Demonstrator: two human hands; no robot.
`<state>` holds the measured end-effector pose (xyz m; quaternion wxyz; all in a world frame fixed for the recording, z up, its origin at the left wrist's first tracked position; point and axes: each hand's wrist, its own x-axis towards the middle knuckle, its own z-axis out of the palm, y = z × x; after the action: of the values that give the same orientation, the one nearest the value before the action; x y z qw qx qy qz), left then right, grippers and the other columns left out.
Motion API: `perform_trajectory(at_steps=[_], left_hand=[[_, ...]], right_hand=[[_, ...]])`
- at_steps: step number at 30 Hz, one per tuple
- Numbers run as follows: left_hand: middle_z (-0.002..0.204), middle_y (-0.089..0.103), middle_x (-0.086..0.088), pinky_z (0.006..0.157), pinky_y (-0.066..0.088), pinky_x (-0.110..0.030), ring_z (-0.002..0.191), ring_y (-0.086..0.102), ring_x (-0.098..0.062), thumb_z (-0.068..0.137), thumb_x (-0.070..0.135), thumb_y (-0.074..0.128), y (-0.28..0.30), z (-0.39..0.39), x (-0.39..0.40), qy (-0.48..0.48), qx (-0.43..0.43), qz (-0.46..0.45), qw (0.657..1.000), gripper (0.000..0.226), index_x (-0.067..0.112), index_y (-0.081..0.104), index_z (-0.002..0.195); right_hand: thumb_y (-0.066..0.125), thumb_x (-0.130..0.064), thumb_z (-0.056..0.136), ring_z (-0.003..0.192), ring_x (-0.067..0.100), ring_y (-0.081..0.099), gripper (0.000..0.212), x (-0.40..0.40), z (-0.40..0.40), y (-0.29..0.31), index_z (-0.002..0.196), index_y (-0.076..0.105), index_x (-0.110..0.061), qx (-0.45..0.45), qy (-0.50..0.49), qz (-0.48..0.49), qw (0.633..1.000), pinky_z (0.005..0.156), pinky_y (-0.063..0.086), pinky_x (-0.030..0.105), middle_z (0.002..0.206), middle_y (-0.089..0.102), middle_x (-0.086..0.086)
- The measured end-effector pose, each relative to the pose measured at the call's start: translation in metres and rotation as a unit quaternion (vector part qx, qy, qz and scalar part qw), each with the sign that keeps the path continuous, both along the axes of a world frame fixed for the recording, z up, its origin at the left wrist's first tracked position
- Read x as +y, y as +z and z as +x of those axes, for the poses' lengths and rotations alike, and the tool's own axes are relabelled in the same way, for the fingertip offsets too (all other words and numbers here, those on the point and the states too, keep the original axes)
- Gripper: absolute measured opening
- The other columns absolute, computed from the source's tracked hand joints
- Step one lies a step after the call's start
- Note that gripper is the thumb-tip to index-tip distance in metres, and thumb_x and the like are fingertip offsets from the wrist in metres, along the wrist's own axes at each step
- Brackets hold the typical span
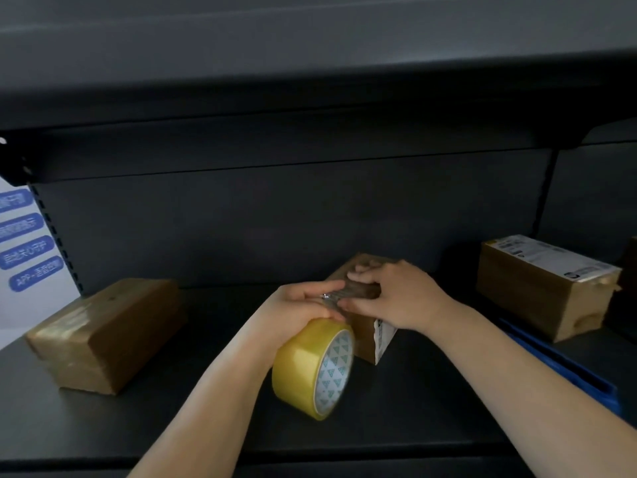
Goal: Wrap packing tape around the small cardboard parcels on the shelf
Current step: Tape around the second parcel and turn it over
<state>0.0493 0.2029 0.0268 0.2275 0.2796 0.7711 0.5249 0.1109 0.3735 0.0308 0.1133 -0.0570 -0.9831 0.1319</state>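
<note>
A small cardboard parcel stands in the middle of the dark shelf, mostly hidden behind my hands. My left hand grips the yellow tape roll, which hangs under it just left of the parcel. A short strip of clear tape runs from the roll to the parcel's top. My right hand lies over the parcel, fingers curled on its top and thumb at the front, where the strip meets the box.
A taped parcel lies at the left. A larger box with a white label sits at the right, a blue object in front of it. An upper shelf overhangs. A white sign with blue labels is at far left.
</note>
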Motion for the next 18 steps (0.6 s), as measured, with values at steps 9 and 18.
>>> perform_trajectory(at_steps=[9,18], left_hand=[[0.113,0.068,-0.005,0.102,0.043,-0.040,0.105,0.063,-0.018,0.075,0.011,0.068,0.010,-0.012,-0.006,-0.076,0.011,-0.091,0.993,0.049,0.049,0.058,0.103],[0.083,0.075,-0.007,0.091,0.047,-0.032,0.087,0.071,-0.014,0.083,0.000,0.057,0.013,-0.020,-0.064,-0.037,0.066,-0.015,0.997,0.052,0.036,0.051,0.121]], right_hand=[[0.054,-0.059,0.082,0.143,0.004,0.009,0.071,0.007,0.007,0.002,0.144,0.030,-0.034,-0.052,0.037,-0.030,0.998,0.115,-0.001,0.033,0.155,0.018,-0.014],[0.058,-0.065,0.075,0.133,0.012,0.033,0.064,-0.011,0.005,-0.005,0.131,0.047,-0.036,0.039,-0.020,-0.051,0.998,0.115,0.014,0.032,0.139,0.046,-0.017]])
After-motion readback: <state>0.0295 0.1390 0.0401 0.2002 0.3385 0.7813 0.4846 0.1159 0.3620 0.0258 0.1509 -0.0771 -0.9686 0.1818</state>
